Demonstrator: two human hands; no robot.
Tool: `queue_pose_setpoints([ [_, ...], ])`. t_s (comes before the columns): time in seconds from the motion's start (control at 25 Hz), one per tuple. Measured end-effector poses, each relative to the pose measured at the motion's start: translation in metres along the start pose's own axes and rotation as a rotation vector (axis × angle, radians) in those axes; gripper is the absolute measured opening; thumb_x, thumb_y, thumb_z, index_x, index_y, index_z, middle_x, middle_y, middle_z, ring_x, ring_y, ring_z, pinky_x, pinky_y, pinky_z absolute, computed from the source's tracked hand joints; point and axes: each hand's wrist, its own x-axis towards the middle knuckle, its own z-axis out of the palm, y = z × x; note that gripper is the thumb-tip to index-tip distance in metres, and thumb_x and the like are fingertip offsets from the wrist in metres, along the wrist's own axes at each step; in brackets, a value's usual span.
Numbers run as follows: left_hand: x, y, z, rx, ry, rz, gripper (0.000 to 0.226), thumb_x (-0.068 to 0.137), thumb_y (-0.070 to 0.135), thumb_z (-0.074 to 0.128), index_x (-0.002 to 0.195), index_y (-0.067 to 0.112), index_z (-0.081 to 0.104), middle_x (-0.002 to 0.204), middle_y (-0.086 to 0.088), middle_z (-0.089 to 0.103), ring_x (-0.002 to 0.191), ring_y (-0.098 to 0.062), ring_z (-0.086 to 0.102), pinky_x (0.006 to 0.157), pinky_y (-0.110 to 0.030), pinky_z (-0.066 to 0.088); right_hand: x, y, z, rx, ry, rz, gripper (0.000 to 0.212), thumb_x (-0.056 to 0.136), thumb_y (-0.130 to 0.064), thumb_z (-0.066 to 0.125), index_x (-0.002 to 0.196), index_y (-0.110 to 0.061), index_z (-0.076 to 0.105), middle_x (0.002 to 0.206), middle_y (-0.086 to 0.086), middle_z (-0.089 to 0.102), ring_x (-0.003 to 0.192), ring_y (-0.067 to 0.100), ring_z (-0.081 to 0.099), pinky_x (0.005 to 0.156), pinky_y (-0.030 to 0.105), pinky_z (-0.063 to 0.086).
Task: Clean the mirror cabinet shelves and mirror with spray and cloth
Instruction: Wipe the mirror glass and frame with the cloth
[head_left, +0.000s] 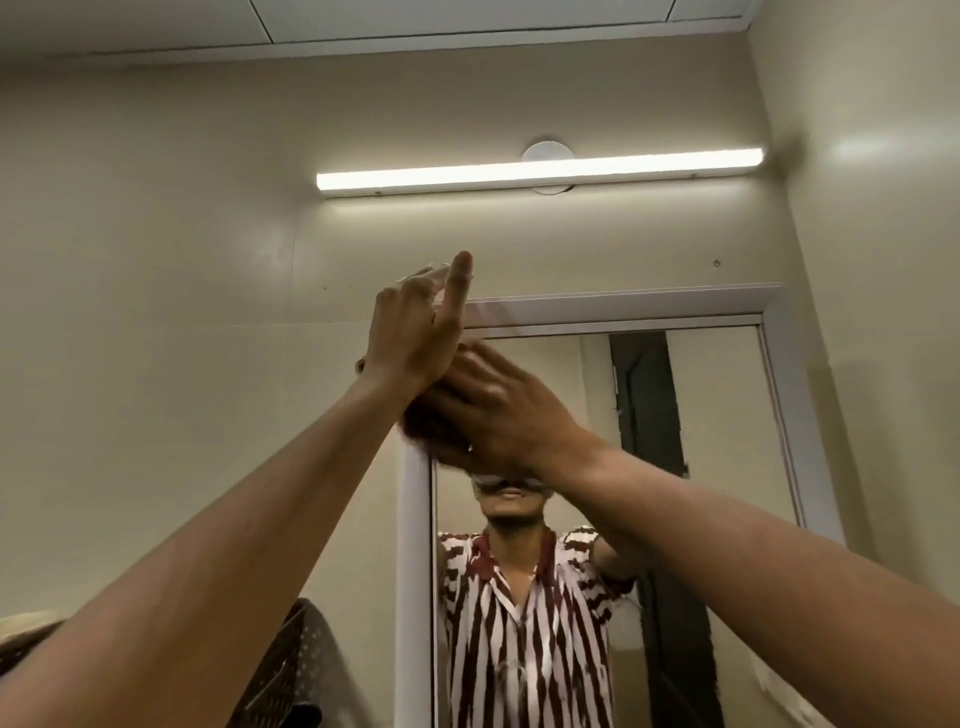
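**Both grips at the mirror's upper left corner, cloth under the right**

Right grip (498, 410): fingers spread and fairly straight, pressing a brown cloth (427, 428) flat against the upper left corner of the mirror cabinet (623, 304). The thumb is hidden. I judge this a flat press, not a pinch. The cloth overlaps the white left upright of the frame and the edge of the glass.

Left grip (418, 327): just above and left of the right one, and touching it. The index finger points straight up and the other fingers are curled. Something pale and clear shows at the fingertips, too blurred to name, so I cannot tell whether I hold anything there. No spray bottle can be identified.

Mirror (722, 415): its long axis is vertical. From the right grip, almost the whole pane lies down and to the right, with only the top rail above. The right grip is nearer the glass and carries the cloth.

Judgement: this is the wiping stage, at the top corner. The next stroke should run rightward under the top rail, then come down in bands. One risk is that the left grip crowds the start of that path.
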Motion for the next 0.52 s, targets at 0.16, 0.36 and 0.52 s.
queue_pose_setpoints([
  [0.16,0.001,0.015,0.024,0.26,-0.039,0.18,0.065,0.099,0.059,0.017,0.122,0.02,0.065,0.133,-0.006,0.061,0.128,-0.022,0.052,0.111,-0.046,0.033,-0.031,0.055,-0.019,-0.06,0.053,0.444,0.066,0.097,-0.058,0.041,0.15,-0.02,0.037,0.153,0.006,0.038,0.142,0.025,0.033,0.115,0.046,0.028],
  [0.36,-0.001,0.035,0.065,0.435,-0.146,0.206,0.055,0.098,0.06,0.03,0.138,0.028,0.052,0.148,-0.001,0.048,0.14,-0.018,0.039,0.116,-0.042,0.023,-0.107,0.109,-0.052,-0.183,0.131,0.861,0.065,0.096,-0.054,0.043,0.148,-0.016,0.035,0.149,0.014,0.039,0.139,0.032,0.034,0.114,0.049,0.03],
  [0.52,-0.006,0.043,0.087,0.36,-0.072,0.203,0.051,0.099,0.059,0.033,0.129,0.028,0.06,0.136,0.005,0.06,0.137,-0.018,0.043,0.112,-0.04,0.026,-0.146,0.108,-0.061,-0.226,0.204,1.168,0.068,0.097,-0.057,0.041,0.147,-0.012,0.031,0.148,0.02,0.037,0.135,0.037,0.039,0.104,0.049,0.043],
])
